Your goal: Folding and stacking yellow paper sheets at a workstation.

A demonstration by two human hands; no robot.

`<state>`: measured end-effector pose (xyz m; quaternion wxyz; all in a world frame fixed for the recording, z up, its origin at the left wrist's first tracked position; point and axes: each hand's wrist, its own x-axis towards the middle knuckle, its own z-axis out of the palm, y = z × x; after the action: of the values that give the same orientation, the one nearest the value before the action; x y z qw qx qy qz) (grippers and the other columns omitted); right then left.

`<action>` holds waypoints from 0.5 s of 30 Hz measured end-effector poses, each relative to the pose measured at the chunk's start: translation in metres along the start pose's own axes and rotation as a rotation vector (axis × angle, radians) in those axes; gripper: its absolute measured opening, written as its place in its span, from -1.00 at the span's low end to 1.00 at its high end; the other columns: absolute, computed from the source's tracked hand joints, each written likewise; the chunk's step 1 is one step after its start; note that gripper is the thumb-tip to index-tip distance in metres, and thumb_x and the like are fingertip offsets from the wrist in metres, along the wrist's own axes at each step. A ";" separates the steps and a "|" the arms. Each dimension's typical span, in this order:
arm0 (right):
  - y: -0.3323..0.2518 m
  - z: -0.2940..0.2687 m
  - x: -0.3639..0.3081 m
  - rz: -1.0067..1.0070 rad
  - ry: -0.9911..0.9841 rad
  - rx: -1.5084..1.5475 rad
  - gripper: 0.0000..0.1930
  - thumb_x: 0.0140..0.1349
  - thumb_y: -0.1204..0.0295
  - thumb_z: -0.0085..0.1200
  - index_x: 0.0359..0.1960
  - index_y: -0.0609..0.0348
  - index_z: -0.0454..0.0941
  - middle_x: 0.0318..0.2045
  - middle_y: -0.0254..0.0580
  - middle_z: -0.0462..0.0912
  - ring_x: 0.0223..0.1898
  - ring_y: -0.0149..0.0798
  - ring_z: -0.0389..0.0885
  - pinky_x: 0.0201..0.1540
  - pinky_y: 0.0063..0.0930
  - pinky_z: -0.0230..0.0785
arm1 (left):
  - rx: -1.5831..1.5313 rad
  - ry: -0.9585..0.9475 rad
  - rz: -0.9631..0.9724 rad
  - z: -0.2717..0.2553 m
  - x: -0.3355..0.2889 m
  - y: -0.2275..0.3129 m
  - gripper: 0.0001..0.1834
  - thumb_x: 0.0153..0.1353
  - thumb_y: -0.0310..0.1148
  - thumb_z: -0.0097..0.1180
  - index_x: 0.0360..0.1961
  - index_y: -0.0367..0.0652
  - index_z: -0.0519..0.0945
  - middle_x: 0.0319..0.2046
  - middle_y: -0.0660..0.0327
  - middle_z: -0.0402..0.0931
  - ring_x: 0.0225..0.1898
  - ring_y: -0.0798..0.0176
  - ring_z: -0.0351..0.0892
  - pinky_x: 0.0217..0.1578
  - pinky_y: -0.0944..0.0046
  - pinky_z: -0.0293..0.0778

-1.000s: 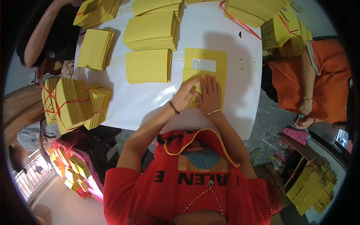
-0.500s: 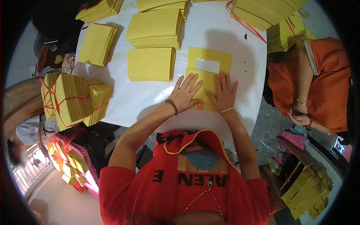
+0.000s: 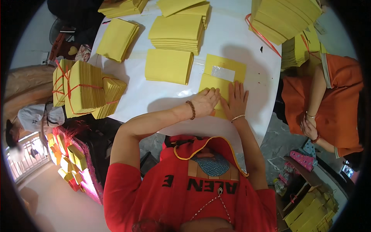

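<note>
A yellow paper sheet [image 3: 216,82], partly folded, lies on the white table in front of me. A shiny silver-white rectangle [image 3: 223,72] shows on its upper part. My left hand [image 3: 205,102] rests on the sheet's lower left, its fingers curled and bunched; anything beneath them is hidden. Flat on the right side of the sheet lies my right hand [image 3: 236,101], fingers stretched out and pointing away from me. Just left of the sheet sits a neat yellow paper stack [image 3: 169,65], with a taller stack [image 3: 176,33] behind it.
Bundles tied with red string [image 3: 83,89] stand at the table's left edge. Another yellow stack [image 3: 118,40] lies far left, and a large pile [image 3: 284,17] far right with a red string beside it. On the right sits a person in orange [image 3: 342,104], hands together.
My left hand has gone from spread flat to curled fingers, shifting slightly toward my right hand. My right hand stays flat on the sheet. The whole view has shifted a little.
</note>
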<state>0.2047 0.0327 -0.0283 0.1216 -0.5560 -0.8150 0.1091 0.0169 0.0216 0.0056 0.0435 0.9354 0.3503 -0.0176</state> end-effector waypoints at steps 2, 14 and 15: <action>0.005 0.003 -0.003 0.002 -0.023 -0.026 -0.38 0.19 0.11 -0.17 0.26 0.09 0.09 0.30 -0.05 -0.01 0.33 -0.01 -0.14 0.25 0.19 -0.38 | -0.021 0.105 0.008 0.009 0.004 0.010 -0.32 0.07 -0.18 -0.02 0.15 -0.41 0.22 0.05 -0.32 0.25 0.06 -0.19 0.29 0.04 -0.02 0.26; 0.036 0.008 0.001 0.048 -0.012 0.406 -0.36 0.16 0.23 -0.09 0.27 0.11 0.04 0.31 -0.05 -0.04 0.35 0.03 -0.19 0.26 0.19 -0.44 | 0.077 0.131 -0.035 0.008 0.014 0.018 -0.20 -0.13 -0.14 0.16 0.15 -0.33 0.25 -0.15 -0.27 0.40 -0.15 -0.11 0.41 -0.22 0.11 0.37; 0.046 0.015 0.000 0.041 0.120 0.655 -0.34 0.14 0.22 -0.05 0.27 0.14 0.04 0.31 -0.02 -0.03 0.34 0.05 -0.19 0.27 0.14 -0.41 | 0.083 0.139 -0.034 0.008 0.014 0.016 -0.20 -0.13 -0.14 0.16 0.15 -0.33 0.25 -0.15 -0.27 0.40 -0.15 -0.11 0.41 -0.22 0.11 0.37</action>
<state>0.2407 0.0482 -0.0573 0.3393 -0.5091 -0.7166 0.3349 0.0379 0.0181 -0.0024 -0.0198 0.9293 0.3673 0.0323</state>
